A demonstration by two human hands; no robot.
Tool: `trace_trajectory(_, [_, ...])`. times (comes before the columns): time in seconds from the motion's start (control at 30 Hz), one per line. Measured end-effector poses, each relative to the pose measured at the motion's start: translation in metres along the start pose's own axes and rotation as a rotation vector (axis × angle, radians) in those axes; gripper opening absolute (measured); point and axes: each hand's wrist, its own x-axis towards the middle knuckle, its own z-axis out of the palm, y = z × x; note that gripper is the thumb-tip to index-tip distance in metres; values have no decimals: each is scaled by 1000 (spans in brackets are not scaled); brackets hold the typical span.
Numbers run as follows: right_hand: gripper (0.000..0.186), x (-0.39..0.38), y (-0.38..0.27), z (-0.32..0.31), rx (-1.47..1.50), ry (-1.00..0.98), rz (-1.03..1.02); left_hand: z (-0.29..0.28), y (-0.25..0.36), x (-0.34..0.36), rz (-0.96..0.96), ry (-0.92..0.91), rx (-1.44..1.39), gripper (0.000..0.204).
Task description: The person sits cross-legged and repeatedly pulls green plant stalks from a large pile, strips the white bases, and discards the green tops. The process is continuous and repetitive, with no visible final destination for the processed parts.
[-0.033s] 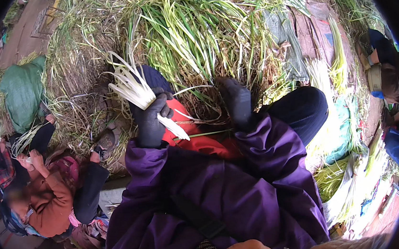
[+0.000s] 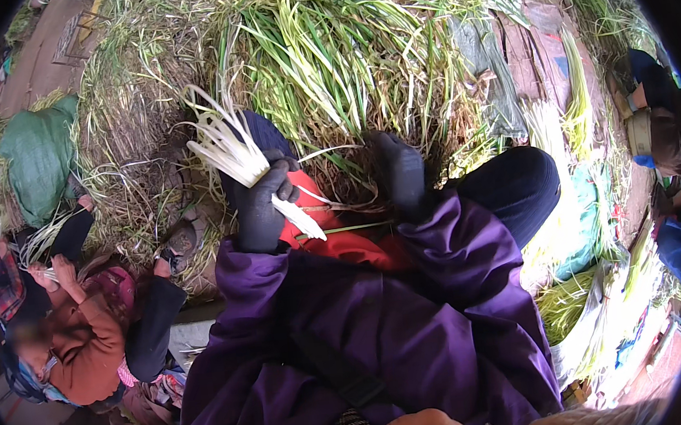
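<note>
My left hand (image 2: 262, 208), in a dark glove, is closed around a bunch of pale white stems (image 2: 235, 153), their leafy ends fanning to the upper left and the thicker ends poking out below my fist. My right hand (image 2: 398, 174), gloved too, rests with curled fingers at the root end of a large heap of green leafy stalks (image 2: 317, 59); whatever its fingertips hold is hidden. A red cloth (image 2: 352, 248) lies across my lap, with a few loose stems over it.
At left, a person (image 2: 83, 344) in a rust top holds stalks, beside a green sack (image 2: 40, 159). To the right are pale yellow stalks (image 2: 563, 314), a turquoise sack (image 2: 583, 222) and grey plastic sheeting (image 2: 493, 91). Dark and blue items crowd the far right edge.
My left hand and its bunch of stems have shifted very slightly to the right. Little else differs.
</note>
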Motion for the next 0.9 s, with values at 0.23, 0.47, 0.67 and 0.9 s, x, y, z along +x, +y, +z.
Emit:
trace_trajectory(0.23, [23, -16, 26, 4, -137, -195, -63, 3, -7, -9, -7, 68, -4, 22])
trace_trajectory(0.47, [12, -10, -28, -18, -121, -126, 162, 6, -8, -16, 28, -22, -6, 22])
trace_trajectory(0.67, [17, 23, -52, -2, -216, -131, 144, 15, -11, -33, 68, 16, 84, 26])
trace_trajectory(0.9, [22, 22, -16, 15, 302, -191, 343, 10, -5, -30, 135, 105, 67, 20])
